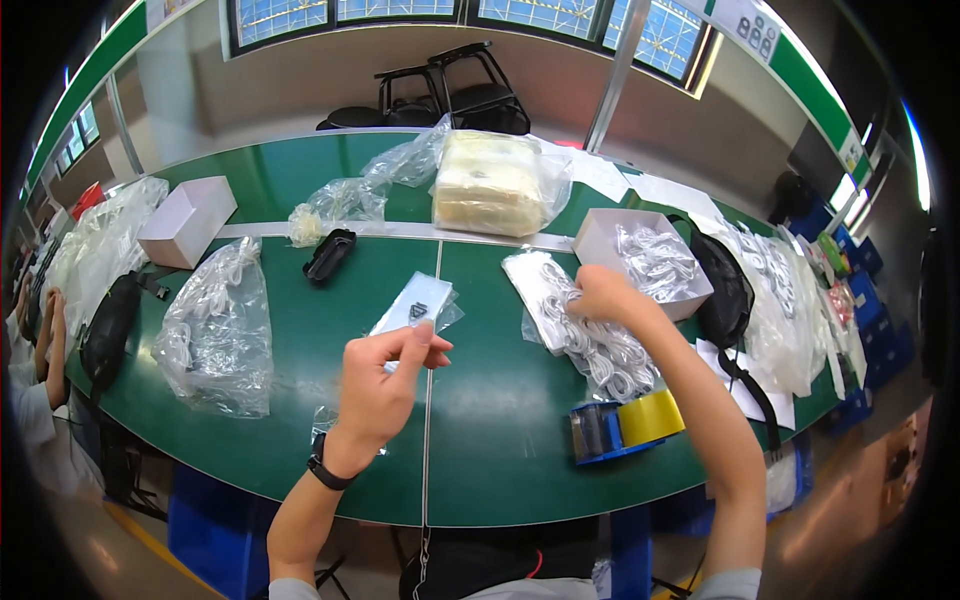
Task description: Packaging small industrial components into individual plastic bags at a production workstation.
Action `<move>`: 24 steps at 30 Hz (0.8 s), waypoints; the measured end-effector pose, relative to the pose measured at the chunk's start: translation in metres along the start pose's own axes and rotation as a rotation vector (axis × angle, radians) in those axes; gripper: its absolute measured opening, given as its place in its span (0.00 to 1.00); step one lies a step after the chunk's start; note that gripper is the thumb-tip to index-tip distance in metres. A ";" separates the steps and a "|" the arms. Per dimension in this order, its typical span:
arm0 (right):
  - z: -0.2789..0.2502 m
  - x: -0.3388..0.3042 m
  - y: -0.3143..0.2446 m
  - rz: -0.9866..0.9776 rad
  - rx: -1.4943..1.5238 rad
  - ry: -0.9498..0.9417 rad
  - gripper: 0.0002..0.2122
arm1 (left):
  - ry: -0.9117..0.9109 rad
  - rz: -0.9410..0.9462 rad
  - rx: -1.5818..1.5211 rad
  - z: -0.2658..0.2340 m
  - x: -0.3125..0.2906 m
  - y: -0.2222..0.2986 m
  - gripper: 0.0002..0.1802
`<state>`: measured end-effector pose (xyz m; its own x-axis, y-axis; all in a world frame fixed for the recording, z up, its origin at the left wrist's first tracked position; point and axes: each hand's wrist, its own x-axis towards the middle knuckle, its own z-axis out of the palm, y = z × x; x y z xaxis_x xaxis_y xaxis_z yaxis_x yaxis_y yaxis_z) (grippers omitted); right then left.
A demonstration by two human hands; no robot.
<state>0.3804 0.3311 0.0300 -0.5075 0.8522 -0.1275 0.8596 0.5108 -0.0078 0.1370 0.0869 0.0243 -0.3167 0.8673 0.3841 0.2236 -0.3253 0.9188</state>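
My left hand (382,385), with a dark band at the wrist, is over the table left of its middle seam. Its thumb and fingers are drawn together; anything between them is hidden. Just beyond the fingertips lie flat clear plastic bags (408,298) with a small dark printed mark. On the right, my right hand (605,294) reaches into a pile of coiled white cables (612,360) and closes its fingers on a white cable. Its fingertips are partly hidden. The pile lies partly on clear plastic.
A white box of bagged cables (648,262) stands beyond my right hand. Nearer is a blue tape dispenser (625,428) with yellow tape. A wrapped stack (492,185), a black case (330,256), a plastic bag (220,335) and a white box (187,220) also occupy the green table (350,470).
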 end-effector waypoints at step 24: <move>-0.017 -0.136 -0.159 -0.306 1.153 0.198 0.21 | -0.027 -0.075 -0.332 0.005 -0.005 0.002 0.12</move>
<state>0.3113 0.1359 0.0655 -0.6125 0.7678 0.1879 0.1982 0.3793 -0.9038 0.1435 0.0842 0.0240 -0.2958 0.9015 0.3160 -0.1130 -0.3615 0.9255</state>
